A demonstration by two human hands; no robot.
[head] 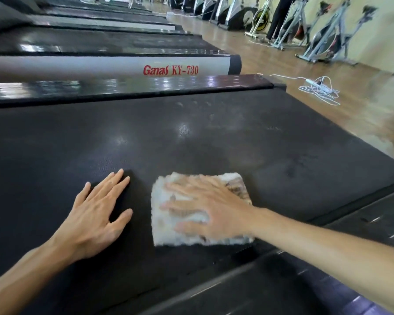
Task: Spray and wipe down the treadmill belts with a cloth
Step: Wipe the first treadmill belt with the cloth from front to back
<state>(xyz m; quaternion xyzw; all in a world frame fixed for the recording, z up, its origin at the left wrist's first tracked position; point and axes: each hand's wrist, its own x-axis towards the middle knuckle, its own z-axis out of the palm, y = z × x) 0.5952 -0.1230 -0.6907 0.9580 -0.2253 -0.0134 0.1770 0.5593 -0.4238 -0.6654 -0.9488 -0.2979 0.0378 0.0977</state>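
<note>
Nearest, right hand (205,210) spread flat on the folded cloth (198,233), fingers straight and splayed, pinching nothing; pressed down that way, most likely, to keep the whole pad against the belt (191,137) while wiping; blurred at the fingertips, so probably mid-stroke. Just to the left of that pressing hand, left hand (96,214) laid palm-down on the bare belt, fingers straight and slightly apart, holding nothing; seemingly a brace for the lean, perhaps also steadying the belt against sliding. Cloth lying flat near the belt's close edge, wholly under and around the right palm. Beyond the fingertips, dull smears and faint marks, likely awaiting the wipe. Farther past the grip, glossy side rail (132,85); then a neighbouring treadmill's grey rail marked Ganas KY-730 (171,70); off to the right of the pressing hand, white cable (319,89) tangled on the wooden floor (237,39); farthest, exercise bikes (328,37). No spray bottle in sight.
</note>
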